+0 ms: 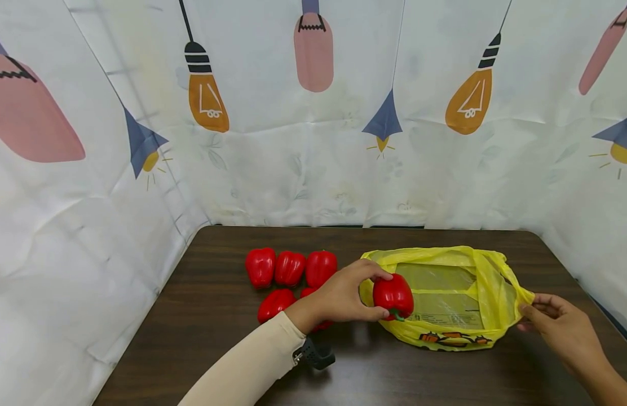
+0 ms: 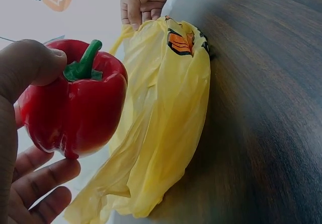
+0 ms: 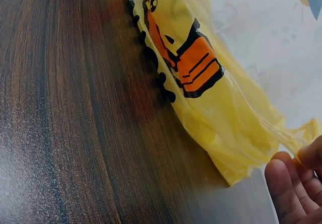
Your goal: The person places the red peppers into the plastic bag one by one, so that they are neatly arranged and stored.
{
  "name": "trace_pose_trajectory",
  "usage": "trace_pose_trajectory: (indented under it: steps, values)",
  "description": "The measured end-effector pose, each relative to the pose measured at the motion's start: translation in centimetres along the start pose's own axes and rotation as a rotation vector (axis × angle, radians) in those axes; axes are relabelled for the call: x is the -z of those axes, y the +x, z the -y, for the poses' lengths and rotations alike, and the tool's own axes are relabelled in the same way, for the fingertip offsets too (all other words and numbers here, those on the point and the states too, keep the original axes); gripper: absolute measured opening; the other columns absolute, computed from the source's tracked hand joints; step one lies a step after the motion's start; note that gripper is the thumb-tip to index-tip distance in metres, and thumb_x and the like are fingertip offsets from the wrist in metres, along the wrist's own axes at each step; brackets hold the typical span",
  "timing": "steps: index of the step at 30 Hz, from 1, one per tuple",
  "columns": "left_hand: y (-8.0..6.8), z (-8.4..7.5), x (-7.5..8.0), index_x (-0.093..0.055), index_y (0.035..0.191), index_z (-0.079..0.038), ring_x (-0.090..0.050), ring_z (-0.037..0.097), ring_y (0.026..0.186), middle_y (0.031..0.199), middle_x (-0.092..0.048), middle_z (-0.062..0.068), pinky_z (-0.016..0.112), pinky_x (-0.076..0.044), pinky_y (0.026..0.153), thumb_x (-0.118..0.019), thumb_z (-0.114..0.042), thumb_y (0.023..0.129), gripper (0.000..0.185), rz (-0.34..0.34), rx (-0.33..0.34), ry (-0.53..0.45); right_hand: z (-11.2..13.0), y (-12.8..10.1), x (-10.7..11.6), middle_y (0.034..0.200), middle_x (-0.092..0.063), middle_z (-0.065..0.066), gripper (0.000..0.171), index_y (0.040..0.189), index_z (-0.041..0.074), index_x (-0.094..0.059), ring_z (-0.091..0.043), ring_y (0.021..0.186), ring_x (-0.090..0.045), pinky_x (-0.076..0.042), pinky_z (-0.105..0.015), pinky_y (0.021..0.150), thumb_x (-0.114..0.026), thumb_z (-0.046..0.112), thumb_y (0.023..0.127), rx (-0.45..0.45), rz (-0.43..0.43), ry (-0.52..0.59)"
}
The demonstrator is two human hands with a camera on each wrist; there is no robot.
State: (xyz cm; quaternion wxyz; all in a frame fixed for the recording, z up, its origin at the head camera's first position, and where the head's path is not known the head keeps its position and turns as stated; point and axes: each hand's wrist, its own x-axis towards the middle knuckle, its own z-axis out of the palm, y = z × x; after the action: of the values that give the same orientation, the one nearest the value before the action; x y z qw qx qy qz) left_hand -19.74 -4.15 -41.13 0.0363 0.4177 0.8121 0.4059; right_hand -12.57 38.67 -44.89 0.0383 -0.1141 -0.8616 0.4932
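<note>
My left hand (image 1: pixel 351 296) grips a red bell pepper (image 1: pixel 393 296) with a green stem, holding it at the left mouth of a yellow plastic bag (image 1: pixel 447 293). The left wrist view shows the pepper (image 2: pixel 75 108) between thumb and fingers, with the bag (image 2: pixel 166 123) beside it. My right hand (image 1: pixel 554 318) pinches the bag's right edge, seen as fingertips (image 3: pixel 292 189) at the yellow plastic (image 3: pixel 211 98). Several more red peppers (image 1: pixel 289 269) lie in a cluster left of the bag.
A dark wooden table (image 1: pixel 217 349) carries everything. A white cloth backdrop (image 1: pixel 313 141) printed with light bulbs closes in the back and both sides. A black wrist strap (image 1: pixel 313 354) sits on my left sleeve.
</note>
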Motion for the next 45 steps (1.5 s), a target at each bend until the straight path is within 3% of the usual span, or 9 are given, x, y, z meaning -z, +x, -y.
trace_pose_trajectory:
  steps: [18,26,38,45]
  values:
    - [1.3,0.2,-0.8,-0.062,0.131,-0.023,-0.050,0.001,0.112,0.128,-0.054,-0.013,0.023,-0.052,0.090,-0.083,-0.034,0.084,0.052,0.007,-0.001,0.052,0.1,0.2,-0.1,0.104,-0.063,-0.015,0.047,0.131,-0.014,-0.042,-0.016,0.075,-0.071,-0.062,-0.035,0.067,-0.056,0.022,0.106,-0.011,-0.005,-0.020]
    - [2.0,0.1,-1.3,-0.064,0.131,-0.022,-0.053,0.001,0.112,0.129,-0.055,-0.010,0.030,-0.055,0.091,-0.083,-0.034,0.084,0.052,0.019,0.024,0.074,0.2,0.1,-0.1,0.105,-0.063,-0.017,0.048,0.132,-0.015,-0.042,-0.016,0.075,-0.072,-0.062,-0.035,0.068,-0.056,0.024,0.106,-0.013,0.002,-0.028]
    - [2.7,0.1,-2.1,-0.063,0.132,-0.024,-0.053,0.002,0.113,0.131,-0.054,-0.009,0.018,-0.049,0.086,-0.081,-0.037,0.085,0.053,0.041,0.044,0.109,0.2,0.2,-0.1,0.106,-0.063,-0.018,0.049,0.133,-0.016,-0.042,-0.016,0.075,-0.072,-0.062,-0.035,0.068,-0.056,0.023,0.106,-0.019,0.005,-0.025]
    - [3.0,0.3,-2.6,-0.062,0.133,-0.025,-0.053,0.002,0.113,0.133,-0.053,-0.009,0.018,-0.049,0.087,-0.081,-0.038,0.086,0.052,0.062,0.057,0.124,0.2,0.2,-0.1,0.106,-0.063,-0.018,0.051,0.133,-0.016,-0.041,-0.017,0.076,-0.072,-0.062,-0.036,0.068,-0.056,0.024,0.106,-0.009,0.018,-0.024]
